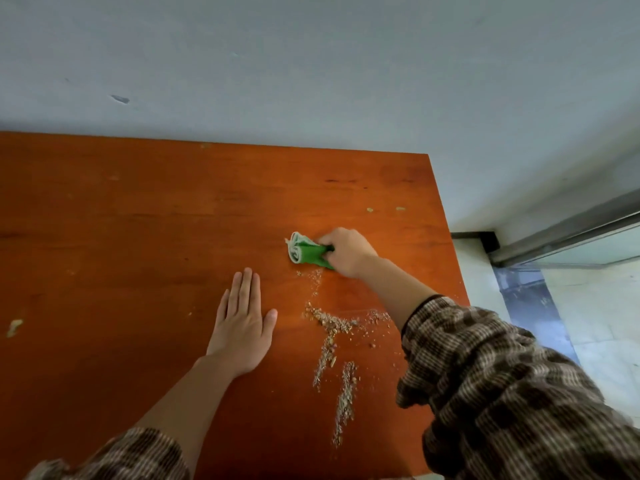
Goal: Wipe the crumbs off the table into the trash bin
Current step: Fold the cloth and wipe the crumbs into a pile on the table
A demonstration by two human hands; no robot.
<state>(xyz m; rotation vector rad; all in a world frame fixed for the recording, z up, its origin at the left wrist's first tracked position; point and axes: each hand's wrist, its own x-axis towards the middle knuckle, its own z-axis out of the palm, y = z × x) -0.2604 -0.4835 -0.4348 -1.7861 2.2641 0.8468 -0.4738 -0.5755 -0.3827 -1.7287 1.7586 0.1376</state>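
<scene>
A reddish-brown wooden table [138, 220] fills the lower left of the view. Brown crumbs [332, 323] lie in a heap and in streaks toward the near edge, on the table's right half. My right hand [346, 252] is shut on a folded green cloth [306, 252] pressed to the tabletop just beyond the crumbs. My left hand [242, 323] rests flat and open on the wood, left of the crumb heap, holding nothing. No trash bin is in view.
A grey wall [311, 64] runs along the table's far edge. The table's right edge [450, 237] drops to a pale tiled floor [595, 323] with a glass door frame [571, 237] beyond. Small pale specks [370, 209] and a chip [14, 327] mark the wood.
</scene>
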